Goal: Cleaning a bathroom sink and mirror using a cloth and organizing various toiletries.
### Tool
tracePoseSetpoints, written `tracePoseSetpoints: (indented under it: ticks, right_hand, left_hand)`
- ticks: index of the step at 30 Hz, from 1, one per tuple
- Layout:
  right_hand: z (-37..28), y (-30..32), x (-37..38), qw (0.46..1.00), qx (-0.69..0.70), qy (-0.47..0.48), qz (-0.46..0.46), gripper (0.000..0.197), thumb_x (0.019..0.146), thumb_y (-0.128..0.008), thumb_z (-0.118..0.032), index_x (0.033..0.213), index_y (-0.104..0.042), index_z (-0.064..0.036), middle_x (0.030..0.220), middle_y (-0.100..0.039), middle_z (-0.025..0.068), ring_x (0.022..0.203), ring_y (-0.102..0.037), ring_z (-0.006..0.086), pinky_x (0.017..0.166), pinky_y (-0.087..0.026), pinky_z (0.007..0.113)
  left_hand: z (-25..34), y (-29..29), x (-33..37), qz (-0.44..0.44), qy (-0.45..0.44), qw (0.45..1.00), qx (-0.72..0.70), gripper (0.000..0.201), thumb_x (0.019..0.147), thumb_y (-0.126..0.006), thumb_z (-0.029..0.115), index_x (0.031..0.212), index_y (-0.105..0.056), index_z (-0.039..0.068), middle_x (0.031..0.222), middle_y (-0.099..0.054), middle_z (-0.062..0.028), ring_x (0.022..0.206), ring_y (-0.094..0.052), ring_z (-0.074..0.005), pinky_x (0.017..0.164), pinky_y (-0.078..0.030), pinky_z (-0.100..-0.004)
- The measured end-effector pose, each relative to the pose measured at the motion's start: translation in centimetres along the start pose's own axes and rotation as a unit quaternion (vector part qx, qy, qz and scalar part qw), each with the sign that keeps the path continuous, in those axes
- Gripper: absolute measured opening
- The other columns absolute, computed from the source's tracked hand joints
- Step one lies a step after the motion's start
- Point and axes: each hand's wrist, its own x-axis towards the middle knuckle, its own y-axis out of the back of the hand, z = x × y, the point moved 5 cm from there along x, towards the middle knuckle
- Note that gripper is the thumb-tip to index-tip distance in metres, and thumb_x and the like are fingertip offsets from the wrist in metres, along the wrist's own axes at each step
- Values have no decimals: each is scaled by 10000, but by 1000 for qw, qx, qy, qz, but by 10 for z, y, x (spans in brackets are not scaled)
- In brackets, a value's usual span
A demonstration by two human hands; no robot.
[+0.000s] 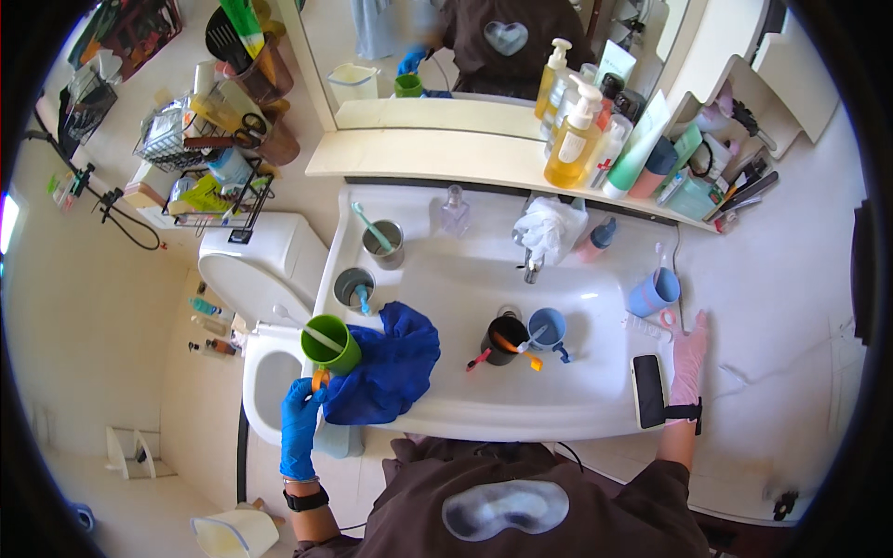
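In a blue glove, my left hand (299, 414) is closed at the orange handle of a green cup (332, 344). A white toothbrush leans in that cup. The cup is at the sink counter's left edge, beside a crumpled dark-blue cloth (391, 365). My right hand (689, 358), in a pink glove, lies at the counter's right edge with fingers extended. Close to it are a light-blue cup (653, 294) with a pink ring handle and a phone (648, 392). A black cup (502, 340) and another blue cup (547, 328) stand in the basin, with brushes or small coloured pieces on them.
Two grey cups (382, 244) stand at the sink's left. White crumpled material (551, 229) covers the faucet (531, 268). A clear bottle (455, 212) is behind the basin. Pump bottles (573, 139) and tubes crowd the shelf. The toilet (270, 279) is left of the sink.
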Motion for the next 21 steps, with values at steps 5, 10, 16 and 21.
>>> tracePoseSetpoints:
  ticks: [5,10,16,21]
  right_hand:
    - [-94,72,-4,960,279,-4,30,453,807,-550,-80,1240,-428,-21,1195,-507,140,967,-557,219,833,-432,318]
    - [-257,113,5,901,302,299,85,445,778,-602,-87,1202,-469,-60,1182,-516,109,1059,-507,231,897,-404,325]
    - [-359,96,50,898,211,368,113,470,781,-609,-229,1201,-457,-84,1129,-526,139,1028,-506,292,877,-409,385]
    - [-403,79,68,953,46,297,31,442,777,-600,-315,1146,-488,-99,962,-582,138,929,-567,304,774,-458,407]
  left_hand:
    - [-11,-9,16,-60,-41,997,32,96,847,-557,78,919,-567,15,797,-530,14,739,-486,-72,690,-399,-211]
    - [10,-6,24,-48,-50,994,89,100,827,-578,86,846,-571,-12,760,-514,-32,714,-488,-110,669,-399,-243]
    - [13,27,19,8,-129,983,127,84,739,-627,19,792,-575,-20,722,-518,-94,652,-504,-204,619,-406,-301]
    - [13,43,5,3,-133,974,183,107,709,-640,13,766,-556,-21,734,-525,-108,670,-517,-236,617,-411,-313]
